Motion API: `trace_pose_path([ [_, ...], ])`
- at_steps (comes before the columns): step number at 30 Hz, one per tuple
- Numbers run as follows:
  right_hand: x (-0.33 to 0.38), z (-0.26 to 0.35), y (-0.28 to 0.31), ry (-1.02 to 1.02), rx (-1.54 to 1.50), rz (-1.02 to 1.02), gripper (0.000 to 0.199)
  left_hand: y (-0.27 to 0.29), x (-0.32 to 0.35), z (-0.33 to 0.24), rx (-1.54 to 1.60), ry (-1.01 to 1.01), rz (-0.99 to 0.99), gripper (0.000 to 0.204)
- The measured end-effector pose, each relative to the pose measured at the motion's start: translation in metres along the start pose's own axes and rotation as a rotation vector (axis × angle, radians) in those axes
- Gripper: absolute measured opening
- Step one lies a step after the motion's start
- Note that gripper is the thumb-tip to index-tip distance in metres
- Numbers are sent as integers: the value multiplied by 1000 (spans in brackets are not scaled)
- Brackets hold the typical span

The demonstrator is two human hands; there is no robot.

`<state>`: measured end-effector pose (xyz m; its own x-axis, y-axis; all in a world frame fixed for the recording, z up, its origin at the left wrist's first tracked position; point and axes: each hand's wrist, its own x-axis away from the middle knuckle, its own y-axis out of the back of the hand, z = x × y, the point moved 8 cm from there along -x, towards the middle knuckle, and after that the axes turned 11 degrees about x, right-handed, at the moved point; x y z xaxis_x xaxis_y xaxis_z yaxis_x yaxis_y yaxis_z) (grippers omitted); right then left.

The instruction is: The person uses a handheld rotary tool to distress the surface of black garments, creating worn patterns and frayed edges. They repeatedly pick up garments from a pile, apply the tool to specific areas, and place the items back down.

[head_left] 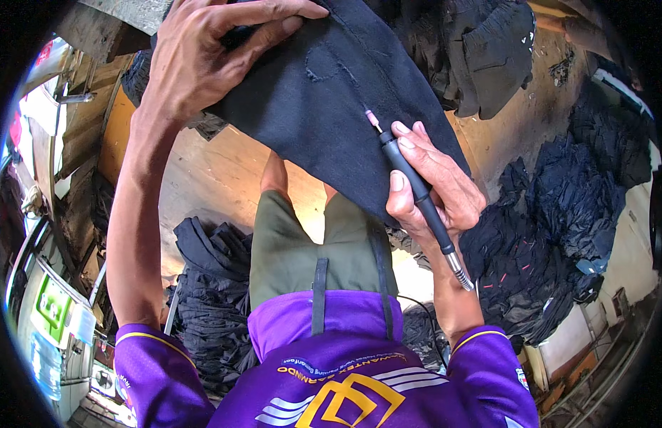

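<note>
Clothes, dark and crumpled, lie in a big heap [580, 192] on the right, perhaps dropped there to keep them off to the side. Near the top, in front of the person, is the black cloth [288, 107], spread nearly flat, likely so its folds don't get in the way. A smaller dark pile [213, 314] sits by the left leg. The left hand [224, 46] lies on the cloth, partly open, maybe to keep it steady; I can't tell if it pinches. The right hand [434, 182] is curled around a pen-shaped grinder [413, 167], like a pencil, probably to aim it well. Its pink tip [371, 118] points at worn lines in the cloth; I can't tell if they touch. Far left, looking small, is a see-through blue jug [45, 364]. What's inside, I can't tell.
</note>
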<state>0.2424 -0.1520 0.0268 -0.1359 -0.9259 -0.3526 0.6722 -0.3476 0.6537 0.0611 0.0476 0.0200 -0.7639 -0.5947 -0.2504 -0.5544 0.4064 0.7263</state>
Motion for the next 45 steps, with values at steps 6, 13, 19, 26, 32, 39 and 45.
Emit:
trace_pose_path([
  [6, 10, -4, 7, -32, -11, 18, 33, -4, -2, -2, -38, 16, 31, 24],
  [13, 11, -7, 14, -81, 12, 33, 33, -6, -4, -1, -59, 27, 47, 25],
  [19, 14, -8, 10, -44, 7, -22, 33, -6, -3, -2, -47, 50, 37, 24],
  [26, 23, -10, 14, -58, 15, -21, 36, -8, -1, 0, -81, 77, 32, 24],
  [32, 28, -10, 20, -72, 11, -12, 36, -9, -2, -1, -87, 48, 44, 24],
  [39, 44, -17, 28, -110, 29, 43, 37, -12, -2, -4, -132, 42, 51, 32],
  [45, 45, -21, 55, -315, -293, -284, 38, 8, -25, -6, -25, 77, -70, 54],
])
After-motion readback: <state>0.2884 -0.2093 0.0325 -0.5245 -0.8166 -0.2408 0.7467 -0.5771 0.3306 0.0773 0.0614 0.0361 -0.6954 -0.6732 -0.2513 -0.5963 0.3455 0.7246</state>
